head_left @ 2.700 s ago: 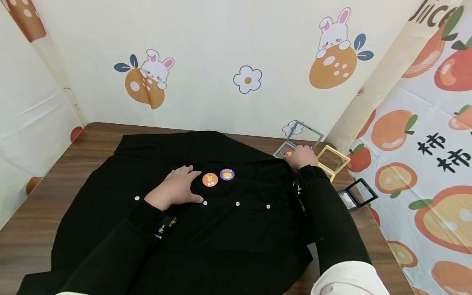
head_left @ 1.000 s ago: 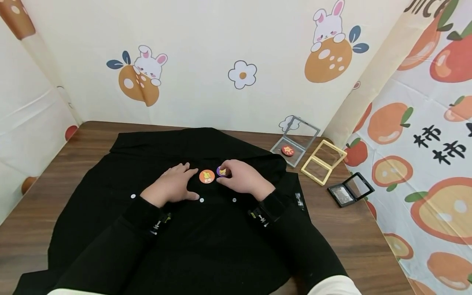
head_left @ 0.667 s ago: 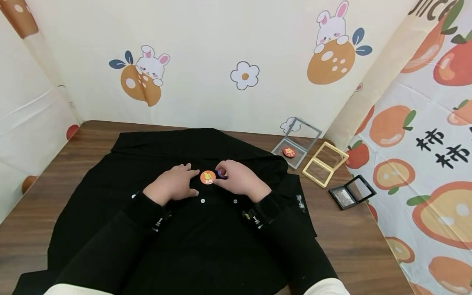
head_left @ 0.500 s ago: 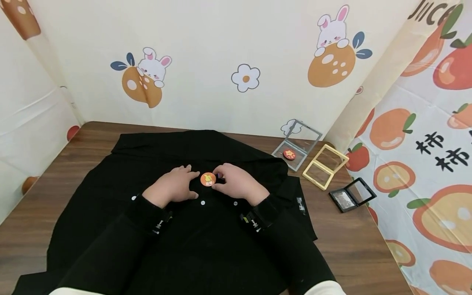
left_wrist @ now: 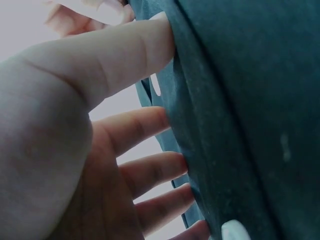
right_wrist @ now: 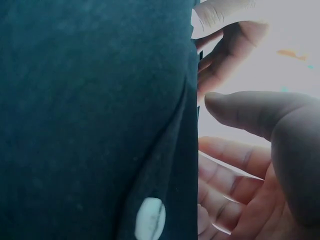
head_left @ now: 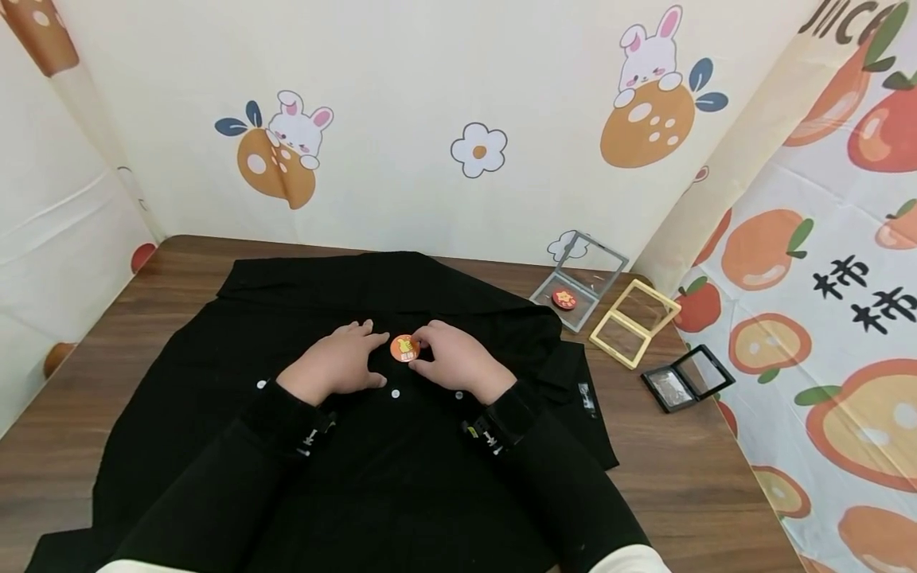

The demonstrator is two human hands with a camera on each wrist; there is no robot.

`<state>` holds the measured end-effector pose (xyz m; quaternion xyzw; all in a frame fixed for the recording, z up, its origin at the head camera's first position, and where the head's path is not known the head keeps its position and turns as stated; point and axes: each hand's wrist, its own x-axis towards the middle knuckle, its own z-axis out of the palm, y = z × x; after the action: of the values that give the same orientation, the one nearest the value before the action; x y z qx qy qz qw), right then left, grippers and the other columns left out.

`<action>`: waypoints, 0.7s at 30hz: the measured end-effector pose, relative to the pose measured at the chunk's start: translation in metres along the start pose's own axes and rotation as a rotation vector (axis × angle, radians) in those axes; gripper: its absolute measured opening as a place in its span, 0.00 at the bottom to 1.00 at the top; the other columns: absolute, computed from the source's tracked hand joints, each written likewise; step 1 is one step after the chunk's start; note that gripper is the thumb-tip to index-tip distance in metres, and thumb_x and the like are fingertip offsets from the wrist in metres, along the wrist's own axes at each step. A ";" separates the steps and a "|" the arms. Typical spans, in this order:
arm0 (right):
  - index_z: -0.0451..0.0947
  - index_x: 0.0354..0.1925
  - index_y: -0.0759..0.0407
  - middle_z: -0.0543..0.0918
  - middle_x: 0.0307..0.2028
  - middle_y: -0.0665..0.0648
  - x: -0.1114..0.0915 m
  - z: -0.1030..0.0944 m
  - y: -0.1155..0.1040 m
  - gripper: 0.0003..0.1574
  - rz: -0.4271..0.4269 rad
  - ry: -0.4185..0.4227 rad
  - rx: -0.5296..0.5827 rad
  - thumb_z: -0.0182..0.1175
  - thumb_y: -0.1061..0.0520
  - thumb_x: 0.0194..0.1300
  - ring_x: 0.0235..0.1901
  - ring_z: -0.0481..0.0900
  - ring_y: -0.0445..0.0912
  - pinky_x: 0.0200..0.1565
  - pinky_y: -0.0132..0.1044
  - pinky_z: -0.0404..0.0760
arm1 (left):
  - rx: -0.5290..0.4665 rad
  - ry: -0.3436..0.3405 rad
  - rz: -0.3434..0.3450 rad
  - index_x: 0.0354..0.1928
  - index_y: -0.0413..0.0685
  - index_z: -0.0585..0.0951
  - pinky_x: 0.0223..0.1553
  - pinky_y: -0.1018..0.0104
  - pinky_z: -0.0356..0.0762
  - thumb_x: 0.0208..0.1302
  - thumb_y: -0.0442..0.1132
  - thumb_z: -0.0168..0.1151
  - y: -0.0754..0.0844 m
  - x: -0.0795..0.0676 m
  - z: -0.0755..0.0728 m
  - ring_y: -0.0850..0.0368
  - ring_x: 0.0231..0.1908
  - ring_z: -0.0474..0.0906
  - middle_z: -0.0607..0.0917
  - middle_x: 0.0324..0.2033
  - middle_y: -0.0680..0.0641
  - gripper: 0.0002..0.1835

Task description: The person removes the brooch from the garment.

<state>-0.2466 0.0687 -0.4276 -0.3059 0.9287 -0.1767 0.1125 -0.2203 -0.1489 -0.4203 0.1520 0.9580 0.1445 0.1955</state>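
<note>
- Orange badge [head_left: 403, 348] between the hands, on black buttoned garment [head_left: 401, 477]; badge print too small to read.
- "JUICE" (top cut off) and "柿" twice on fruit-print hangings [head_left: 824, 350], right of both hands.
- Beyond right hand, on counter [head_left: 688, 477]: grey case [head_left: 587, 316] holding red badge [head_left: 563, 298], yellow case [head_left: 630, 321], black case [head_left: 684, 380]; lids up.
- Left hand [head_left: 333, 362]: fingers spread, touching garment just beside badge.
- Right hand [head_left: 458, 358]: thumb and forefinger pinch badge's right edge.
</note>
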 end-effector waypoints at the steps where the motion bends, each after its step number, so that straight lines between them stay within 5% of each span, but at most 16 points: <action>1: 0.81 0.60 0.56 0.79 0.47 0.51 0.000 0.000 0.000 0.23 0.002 -0.001 -0.001 0.67 0.48 0.71 0.42 0.77 0.42 0.49 0.38 0.78 | 0.000 0.000 0.000 0.76 0.44 0.68 0.71 0.33 0.55 0.68 0.51 0.69 0.000 0.000 0.000 0.29 0.76 0.51 0.57 0.77 0.30 0.39; 21: 0.82 0.60 0.54 0.80 0.45 0.51 0.016 0.003 -0.005 0.23 0.007 -0.022 -0.122 0.67 0.49 0.71 0.37 0.77 0.41 0.45 0.36 0.79 | 0.004 0.016 0.011 0.76 0.46 0.69 0.69 0.30 0.57 0.67 0.52 0.70 -0.002 -0.002 -0.001 0.29 0.75 0.52 0.59 0.77 0.32 0.40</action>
<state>-0.2555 0.0545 -0.4295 -0.3108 0.9376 -0.1157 0.1045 -0.2198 -0.1516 -0.4196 0.1565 0.9589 0.1449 0.1869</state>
